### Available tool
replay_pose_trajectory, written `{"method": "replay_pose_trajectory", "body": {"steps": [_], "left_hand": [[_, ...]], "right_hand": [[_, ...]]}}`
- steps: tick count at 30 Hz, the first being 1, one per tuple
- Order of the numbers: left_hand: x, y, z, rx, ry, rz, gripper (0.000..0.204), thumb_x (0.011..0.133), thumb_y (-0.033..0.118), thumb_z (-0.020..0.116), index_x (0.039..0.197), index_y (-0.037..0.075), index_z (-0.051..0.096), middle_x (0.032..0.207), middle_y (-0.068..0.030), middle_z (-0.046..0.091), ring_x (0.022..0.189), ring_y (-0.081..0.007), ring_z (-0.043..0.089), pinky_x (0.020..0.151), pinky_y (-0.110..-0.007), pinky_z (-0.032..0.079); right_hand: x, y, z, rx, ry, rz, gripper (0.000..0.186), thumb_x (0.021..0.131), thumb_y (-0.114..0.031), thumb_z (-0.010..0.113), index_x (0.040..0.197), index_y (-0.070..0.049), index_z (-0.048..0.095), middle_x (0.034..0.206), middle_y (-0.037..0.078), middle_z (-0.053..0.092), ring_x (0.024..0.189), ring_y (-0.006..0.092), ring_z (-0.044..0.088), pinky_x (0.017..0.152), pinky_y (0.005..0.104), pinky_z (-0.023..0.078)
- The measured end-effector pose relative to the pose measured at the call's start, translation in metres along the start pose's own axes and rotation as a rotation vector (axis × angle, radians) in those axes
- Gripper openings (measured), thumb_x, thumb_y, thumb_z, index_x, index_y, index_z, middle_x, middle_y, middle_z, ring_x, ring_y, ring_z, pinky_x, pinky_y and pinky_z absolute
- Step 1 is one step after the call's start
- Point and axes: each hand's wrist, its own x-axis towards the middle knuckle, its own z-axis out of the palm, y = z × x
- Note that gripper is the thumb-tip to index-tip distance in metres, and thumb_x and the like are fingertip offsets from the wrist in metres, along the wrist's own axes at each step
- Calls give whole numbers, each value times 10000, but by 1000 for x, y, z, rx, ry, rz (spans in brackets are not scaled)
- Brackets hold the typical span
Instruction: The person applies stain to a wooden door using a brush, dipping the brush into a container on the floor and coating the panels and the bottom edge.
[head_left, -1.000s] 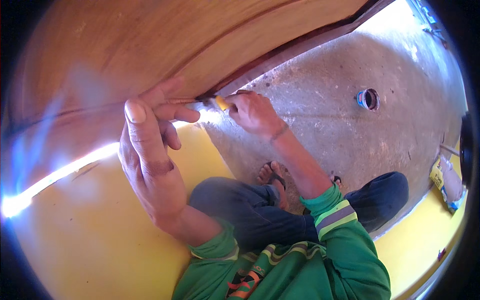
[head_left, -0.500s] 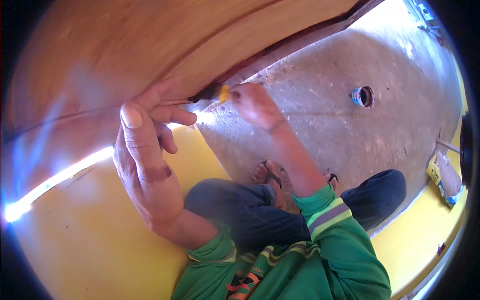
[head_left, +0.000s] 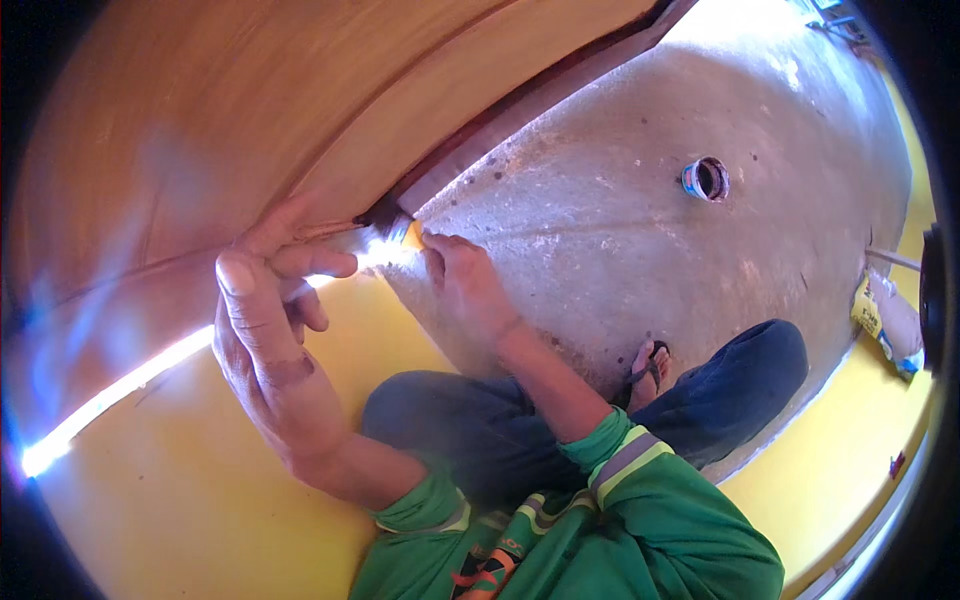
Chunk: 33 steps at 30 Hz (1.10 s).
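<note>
A brown wooden door (head_left: pixel 330 90) with a darker edge fills the upper left. My right hand (head_left: pixel 468 285) is closed around a small paintbrush (head_left: pixel 414 236), whose yellow part shows beyond my fingers. The brush's far end meets the dark lower corner of the door, where bright light blurs the bristles. My left hand (head_left: pixel 265 320) is against the door close to that corner. Its fingers are apart and partly bent, and the thumb points up; exactly how they touch the door is hard to see.
An open can (head_left: pixel 708 180), dark inside, stands on the grey concrete floor (head_left: pixel 600 270). A yellow wall (head_left: pixel 200 450) runs along the left below a bright gap. At the right lies a yellow-and-white bag (head_left: pixel 888 318). My sandalled foot (head_left: pixel 650 372) is on the floor.
My right hand has moved down and left with the paintbrush, along to the door's corner. My left hand has shifted slightly left and down in the view.
</note>
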Motion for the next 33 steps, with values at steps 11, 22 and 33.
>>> {"method": "replay_pose_trajectory", "body": {"steps": [11,22,33], "left_hand": [[-7,10,4,87,-28,32,664,1016,543,253,1137,36,665,763,-6,654,595,-65,383,554,-224,282],[-6,-1,4,99,-57,73,671,1026,532,261,1214,3,627,749,-17,624,608,-63,380,584,-222,277],[-22,-1,33,212,-48,75,650,1026,532,272,1087,10,652,814,-17,650,618,-68,385,586,-233,296]], "right_hand": [[46,71,-49,189,423,66,243,947,-140,550,1152,-9,565,946,245,642,875,413,640,752,450,505],[59,88,-79,317,75,107,179,911,-115,589,1048,-4,620,861,159,663,783,257,663,737,372,521],[80,162,-65,743,368,94,324,958,-233,616,1220,-44,598,893,22,653,727,90,573,636,267,491]]}}
